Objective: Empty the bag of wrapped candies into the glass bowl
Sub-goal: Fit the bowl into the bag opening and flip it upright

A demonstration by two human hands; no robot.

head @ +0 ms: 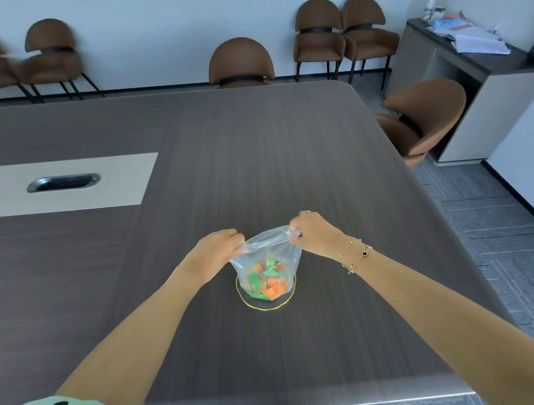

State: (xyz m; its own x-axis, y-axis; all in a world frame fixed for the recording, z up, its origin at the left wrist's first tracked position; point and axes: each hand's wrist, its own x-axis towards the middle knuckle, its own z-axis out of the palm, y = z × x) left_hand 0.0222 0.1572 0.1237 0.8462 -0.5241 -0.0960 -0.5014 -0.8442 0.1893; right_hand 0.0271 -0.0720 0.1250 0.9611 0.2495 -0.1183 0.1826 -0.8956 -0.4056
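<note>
Dark wood-grain table (285, 140) fills the view, brown chairs (239, 60) along the far wall. Left hand (213, 255) pinches the left edge of the clear plastic bag (263, 252) mouth — fingers closed on the film. Bag hangs upright, mouth stretched, green and orange wrapped candies (266, 280) bunched at its bottom. Bag bottom sits in or just over the glass bowl (267, 305) — cannot tell which. Right hand (312, 233), bracelet (355, 255) on wrist, pinches the right edge.
</note>
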